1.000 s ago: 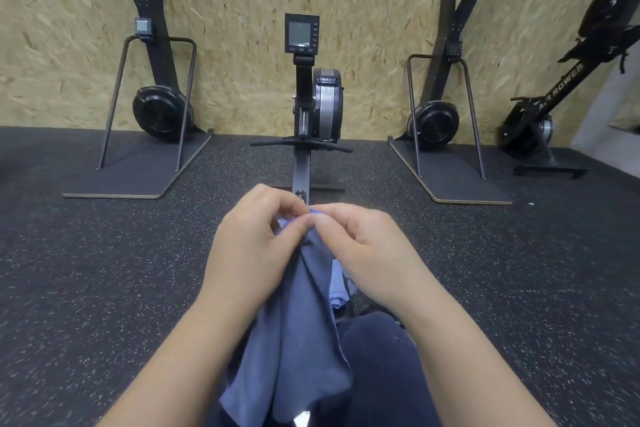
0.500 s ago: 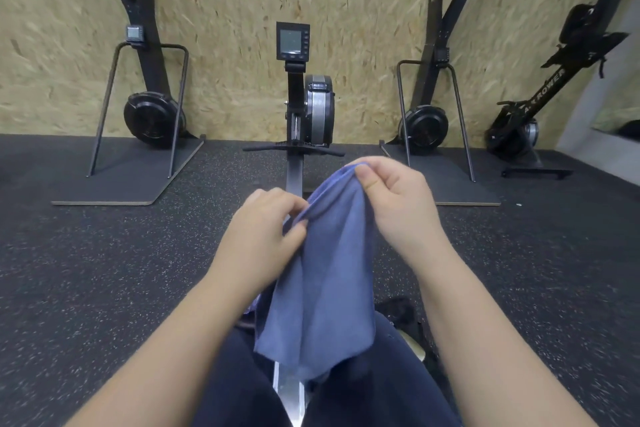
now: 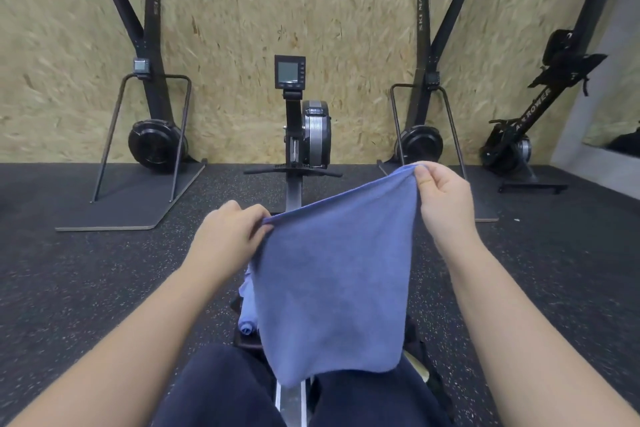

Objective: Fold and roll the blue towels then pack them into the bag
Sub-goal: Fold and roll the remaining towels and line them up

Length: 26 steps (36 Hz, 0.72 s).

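- Holding one blue terry-cloth towel [image 3: 332, 284] spread between them, the two hands are apart, each pinching a top corner of the cloth.
- The left hand [image 3: 227, 239] grips its corner between thumb and curled fingers, sitting lower and nearer the body.
- The right hand [image 3: 445, 199] pinches the other corner between thumb and forefinger, raised higher and farther out, so the towel's top edge slopes up toward it.
- The towel hangs below both hands as a soft, roughly four-sided sheet with a fine nap; its lower edge drapes over the lap, in front of two dark navy trouser legs [image 3: 221, 388].
- Below the left hand, partly hidden behind the hanging cloth, lies a paler blue bundle of cloth [image 3: 247, 308] with one rolled end showing; how many pieces it holds cannot be told.
- Beyond the hands stands one black rowing machine [image 3: 304, 135] with a square monitor, a round grey-banded flywheel and a metal rail running back under the towel.
- Two tall black ski machines flank it: one [image 3: 152, 135] beyond the left hand, one [image 3: 420, 139] beyond the right, each with a round black drum, a tubular frame and a flat board base.
- A second black rower [image 3: 530, 114] leans upright farther out past the right hand.
- Black speckled rubber floor [image 3: 69, 288] lies under everything; a rough chipboard wall [image 3: 225, 28] rises behind.
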{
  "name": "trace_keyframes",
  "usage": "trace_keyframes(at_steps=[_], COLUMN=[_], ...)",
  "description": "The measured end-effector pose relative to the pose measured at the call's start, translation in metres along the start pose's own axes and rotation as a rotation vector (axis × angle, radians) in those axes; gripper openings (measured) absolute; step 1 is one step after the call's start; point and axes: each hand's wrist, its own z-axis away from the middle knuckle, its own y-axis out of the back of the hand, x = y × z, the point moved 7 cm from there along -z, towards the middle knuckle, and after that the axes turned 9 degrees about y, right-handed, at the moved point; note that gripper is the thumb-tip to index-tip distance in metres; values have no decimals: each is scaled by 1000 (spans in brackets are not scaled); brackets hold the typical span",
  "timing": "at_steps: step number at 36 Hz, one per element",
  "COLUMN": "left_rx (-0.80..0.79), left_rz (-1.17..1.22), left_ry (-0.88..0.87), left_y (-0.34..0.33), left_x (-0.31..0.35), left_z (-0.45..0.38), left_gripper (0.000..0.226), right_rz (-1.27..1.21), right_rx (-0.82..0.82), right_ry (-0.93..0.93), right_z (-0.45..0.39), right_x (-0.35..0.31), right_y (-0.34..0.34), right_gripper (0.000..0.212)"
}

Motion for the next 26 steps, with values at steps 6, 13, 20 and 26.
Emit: trace_keyframes(at_steps=[6,13,20,26], left_rx=[166,338,403,382], left_rz=[-181,-305,-383,-430], left_ry=[-86,-153,-97,-20], left_y=[21,28,34,34], left_x=[-8,-21,-29,-38], left_z=[-1,-1,-4,-6], left_gripper=[19,37,21,24], right_rz=[173,211,145,7], right_rx=[58,78,42,50], right_ry=[-72,-108,-131,-213], right_z=[9,14,16,23], right_x=[33,42,46,51], right_y=[20,35,27,11], right_gripper=[25,21,15,26])
